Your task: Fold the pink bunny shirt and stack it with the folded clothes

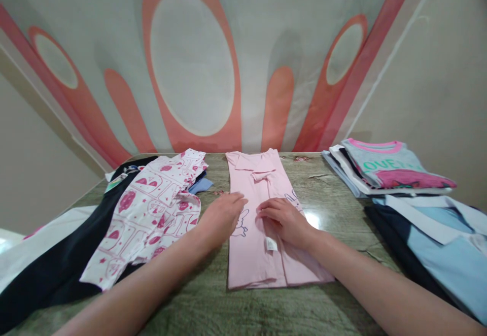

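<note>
Both hands, left hand and right hand, lay flat and unclenched on the pink dress in the middle of the table; its folded sides might have slipped open on that glossy top.

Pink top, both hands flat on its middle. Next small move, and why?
Likely slide both hands down to its near edge and fold that up toward the collar. The pink top lies flat as a narrow strip, sides already folded in; left hand and right hand rest open on its middle.
</note>
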Tool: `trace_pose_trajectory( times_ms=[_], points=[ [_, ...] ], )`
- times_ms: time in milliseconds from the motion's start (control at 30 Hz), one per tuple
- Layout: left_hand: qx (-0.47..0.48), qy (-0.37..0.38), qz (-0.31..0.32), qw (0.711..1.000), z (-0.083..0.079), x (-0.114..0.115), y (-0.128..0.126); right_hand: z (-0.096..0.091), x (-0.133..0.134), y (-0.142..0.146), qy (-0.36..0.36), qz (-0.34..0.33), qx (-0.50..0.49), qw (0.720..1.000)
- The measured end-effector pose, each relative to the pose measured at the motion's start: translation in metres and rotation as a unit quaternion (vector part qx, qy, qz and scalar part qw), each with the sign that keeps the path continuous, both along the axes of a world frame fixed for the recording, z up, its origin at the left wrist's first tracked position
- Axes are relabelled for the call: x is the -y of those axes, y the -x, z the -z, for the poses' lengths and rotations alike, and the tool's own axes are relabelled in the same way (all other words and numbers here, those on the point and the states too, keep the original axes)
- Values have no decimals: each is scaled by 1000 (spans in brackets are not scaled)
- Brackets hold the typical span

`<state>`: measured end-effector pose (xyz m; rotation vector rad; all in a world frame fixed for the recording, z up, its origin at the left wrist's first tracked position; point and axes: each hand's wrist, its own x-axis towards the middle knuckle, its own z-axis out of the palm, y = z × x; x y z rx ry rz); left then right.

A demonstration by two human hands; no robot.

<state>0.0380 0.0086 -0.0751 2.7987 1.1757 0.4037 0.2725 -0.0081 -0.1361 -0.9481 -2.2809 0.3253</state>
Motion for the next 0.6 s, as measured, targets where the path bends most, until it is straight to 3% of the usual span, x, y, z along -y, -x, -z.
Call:
trace_pose_trajectory(
  times_ms=[133,267,400,533,600],
  points=[
    [83,24,-36,996,28,-68,-4,-4,2,-1,-1,0,3,1000],
    [105,45,-60,992,40,-103,8,-6,2,-1,6,-6,2,1000],
    [98,75,-46,991,41,-103,25,-6,0,-1,12,-7,0,1000],
    [25,132,-16,991,31,-91,35,-6,0,-2,16,-10,1,1000],
    [12,116,-7,993,26,-83,31,-6,0,-2,11,-13,0,1000]
  ],
)
